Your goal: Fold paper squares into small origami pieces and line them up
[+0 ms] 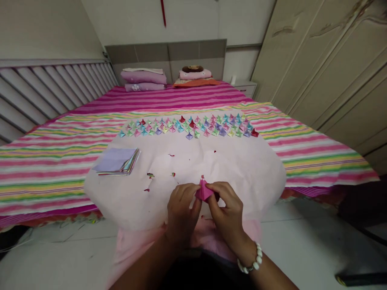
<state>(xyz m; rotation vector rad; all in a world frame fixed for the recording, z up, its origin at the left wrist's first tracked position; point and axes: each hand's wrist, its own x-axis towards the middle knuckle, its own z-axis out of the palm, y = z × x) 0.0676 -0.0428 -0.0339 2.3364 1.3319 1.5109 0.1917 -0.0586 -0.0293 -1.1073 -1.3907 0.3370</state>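
Observation:
A folded piece of pink origami paper (204, 191) is pinched between the fingertips of both hands, low over the pale sheet. My left hand (183, 207) grips its left edge with thumb and fingers closed. From the other side, my right hand (226, 205) holds the right edge the same way, and a white bead bracelet (252, 262) circles that wrist. Part of the paper is hidden behind the fingers. Rows of small folded paper shapes (189, 136) in several colours stand beyond the hands. To the left lies a stack of square coloured paper (117, 160).
The pale sheet (250, 177) has a few patterned spots or holes. It lies over a bed with a striped cover (302, 137). Folded bedding (145, 76) and pillows (195, 74) sit by the headboard. A slatted rail (51, 88) runs left; a wardrobe (326, 60) stands right.

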